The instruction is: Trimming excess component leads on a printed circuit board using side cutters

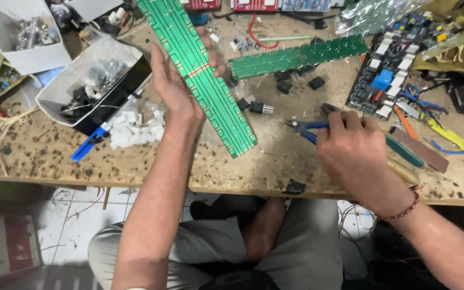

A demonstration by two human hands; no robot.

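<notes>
Right hand [354,147] nearest, fingers curled round blue-handled side cutters [306,129], lying on speckled worn wooden workbench [259,166]. Left hand [175,88] pinches long green printed circuit strip [205,80] at mid-length, thumb over top edge, lifted off bench so its face is exposed. Black three-legged components [261,107] loose between hands.

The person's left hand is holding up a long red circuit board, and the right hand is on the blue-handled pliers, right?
Not quite. In the head view the long circuit board in the left hand is green, not red. The right hand is indeed on the blue-handled pliers.
</notes>
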